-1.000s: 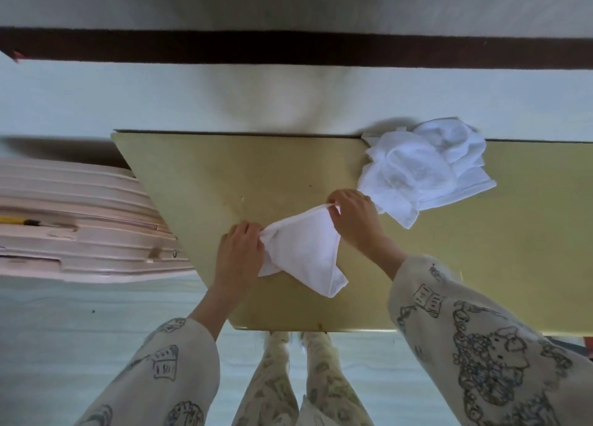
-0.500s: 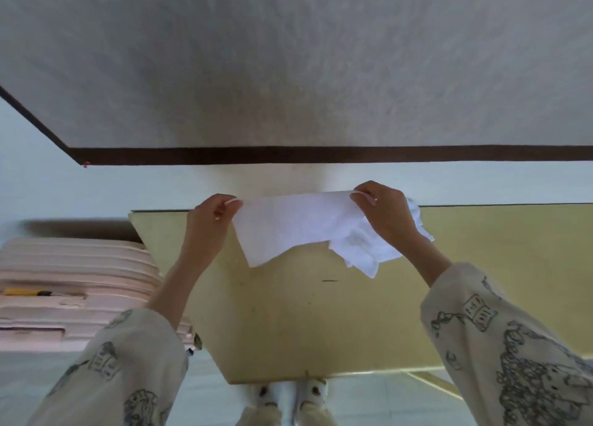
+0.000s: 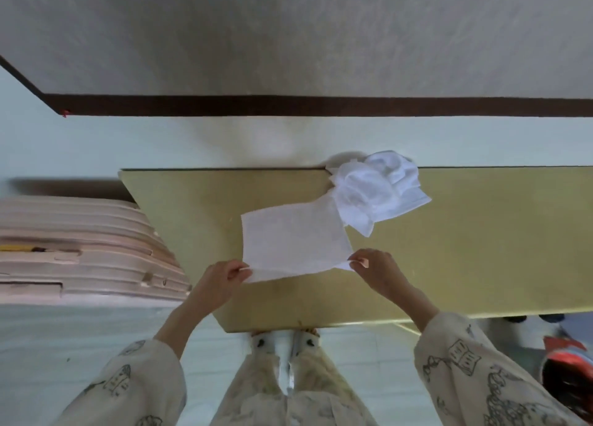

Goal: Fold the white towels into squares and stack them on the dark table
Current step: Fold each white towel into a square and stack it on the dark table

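Note:
One white towel lies spread flat on the olive-yellow table, its far right corner touching a crumpled heap of white towels at the table's far edge. My left hand pinches the flat towel's near left corner. My right hand pinches its near right corner. Both corners sit just above the tabletop. No folded stack is in view.
A stack of pink foam mats stands left of the table on the pale floor. A dark skirting strip runs along the wall beyond. A red and black object lies on the floor at lower right. My legs stand at the table's near edge.
The towel, held up stretched in the air half a second ago, now lies spread on the table. Both hands came down and toward me, still holding its corners.

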Demonstrator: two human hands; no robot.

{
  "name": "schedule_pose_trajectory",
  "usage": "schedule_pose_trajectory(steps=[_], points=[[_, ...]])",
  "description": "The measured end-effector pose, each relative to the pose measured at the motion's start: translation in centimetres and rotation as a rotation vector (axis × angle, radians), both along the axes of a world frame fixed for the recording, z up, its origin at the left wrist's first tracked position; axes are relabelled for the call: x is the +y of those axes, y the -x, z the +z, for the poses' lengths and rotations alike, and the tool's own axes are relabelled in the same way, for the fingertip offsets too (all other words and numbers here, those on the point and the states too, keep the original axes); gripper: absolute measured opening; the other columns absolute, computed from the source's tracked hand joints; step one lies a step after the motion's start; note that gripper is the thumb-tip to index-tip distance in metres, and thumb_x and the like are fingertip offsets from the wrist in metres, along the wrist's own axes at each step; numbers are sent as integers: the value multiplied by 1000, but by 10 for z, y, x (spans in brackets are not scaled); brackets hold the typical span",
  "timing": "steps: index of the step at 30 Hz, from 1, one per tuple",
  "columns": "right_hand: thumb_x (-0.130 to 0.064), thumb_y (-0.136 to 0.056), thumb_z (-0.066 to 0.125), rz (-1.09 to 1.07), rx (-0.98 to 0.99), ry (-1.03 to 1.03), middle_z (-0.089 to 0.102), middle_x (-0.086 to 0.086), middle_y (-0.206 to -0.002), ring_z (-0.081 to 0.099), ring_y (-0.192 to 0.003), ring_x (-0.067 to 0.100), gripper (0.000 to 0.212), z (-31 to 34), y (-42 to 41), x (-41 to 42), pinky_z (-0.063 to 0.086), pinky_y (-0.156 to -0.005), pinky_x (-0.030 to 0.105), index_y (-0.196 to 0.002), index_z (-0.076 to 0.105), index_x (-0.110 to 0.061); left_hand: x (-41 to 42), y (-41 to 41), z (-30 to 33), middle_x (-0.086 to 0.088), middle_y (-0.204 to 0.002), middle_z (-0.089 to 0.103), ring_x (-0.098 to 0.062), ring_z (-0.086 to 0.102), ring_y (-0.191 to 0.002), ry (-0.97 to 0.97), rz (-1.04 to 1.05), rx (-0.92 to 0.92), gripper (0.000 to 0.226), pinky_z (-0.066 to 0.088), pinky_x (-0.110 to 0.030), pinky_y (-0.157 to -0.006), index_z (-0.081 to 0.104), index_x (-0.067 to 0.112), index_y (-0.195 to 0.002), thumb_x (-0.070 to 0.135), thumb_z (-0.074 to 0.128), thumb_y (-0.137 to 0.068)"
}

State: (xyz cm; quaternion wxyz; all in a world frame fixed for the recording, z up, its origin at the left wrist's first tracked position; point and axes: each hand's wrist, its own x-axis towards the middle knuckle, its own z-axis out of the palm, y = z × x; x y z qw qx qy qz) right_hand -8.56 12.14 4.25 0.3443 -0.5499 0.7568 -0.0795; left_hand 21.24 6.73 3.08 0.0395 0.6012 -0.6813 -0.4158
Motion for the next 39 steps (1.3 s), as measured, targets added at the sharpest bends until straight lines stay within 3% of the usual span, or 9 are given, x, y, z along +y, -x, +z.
schedule_pose_trajectory(steps=[4, 9, 13, 18, 23, 28, 31, 35, 39], points=[[-19, -89, 58, 15, -25, -135, 69, 10, -105, 61, -99, 24, 21, -26, -4, 20, 33, -72, 21, -101, 70, -7, 25, -8, -30, -3, -78, 59, -18, 51, -74, -151, 10, -70, 22, 31, -26, -61, 67, 4, -101, 18, 54, -92], [-24, -90, 58, -24, -53, -199, 68, 13, -104, 58, -88, 23, 24, -42, -4, 16, 33, -70, 24, -96, 68, -3, 21, -7, -39, -9, -84, 61, -19, 50, -78, -175, 108, -94, 22, 30, -25, -66, 68, 4, -101, 17, 54, -91], [-25, -88, 61, -220, -192, -140, 67, 14, -107, 60, -99, 24, 25, -51, -2, -11, 36, -76, 24, -100, 68, -3, -3, -8, -49, -13, -91, 67, -28, 60, -86, -150, 240, -13, 21, 44, -31, -75, 67, 4, -102, 16, 57, -90], [-18, -90, 58, -367, -293, -78, 65, 9, -102, 55, -91, 16, 26, -64, -6, -58, 39, -80, 26, -108, 65, -1, -38, -1, -63, -15, -87, 66, -31, 63, -84, -119, 372, 54, 19, 51, -49, -84, 66, 3, -96, 17, 53, -92], [-19, -91, 55, -446, -286, -76, 60, 5, -95, 53, -89, 16, 26, -83, -9, -90, 40, -78, 26, -109, 62, -1, -54, 11, -78, -3, -89, 65, -21, 59, -86, -115, 531, 48, 25, 46, -30, -79, 68, 8, -106, 21, 57, -89], [-22, -91, 56, -410, -172, -98, 60, 8, -97, 54, -94, 21, 33, -98, -7, -97, 38, -80, 24, -116, 60, 0, -58, 13, -88, -5, -95, 69, -24, 63, -92, -137, 643, 70, 23, 50, -38, -90, 70, 10, -103, 23, 60, -86], [-22, -93, 54, -386, -131, -101, 63, 12, -109, 56, -104, 26, 32, -99, -7, -98, 35, -79, 23, -116, 59, 0, -60, 14, -89, -7, -97, 69, -22, 61, -88, -111, 627, 40, 23, 48, -33, -86, 69, 8, -103, 22, 58, -88], [-23, -92, 55, -375, -115, -111, 54, 0, -77, 49, -82, 22, 18, -104, -6, -102, 32, -61, 21, -95, 58, -6, -62, 17, -93, -6, -95, 68, -17, 57, -83, -92, 652, 22, 22, 41, -25, -77, 69, 8, -102, 22, 57, -88], [-24, -92, 55, -348, -101, -101, 53, 4, -87, 46, -83, 19, 25, -104, -8, -104, 31, -71, 26, -101, 57, -1, -60, 20, -92, 0, -90, 65, -14, 56, -82, -66, 679, 16, 20, 39, -22, -75, 68, 9, -100, 20, 59, -87]])
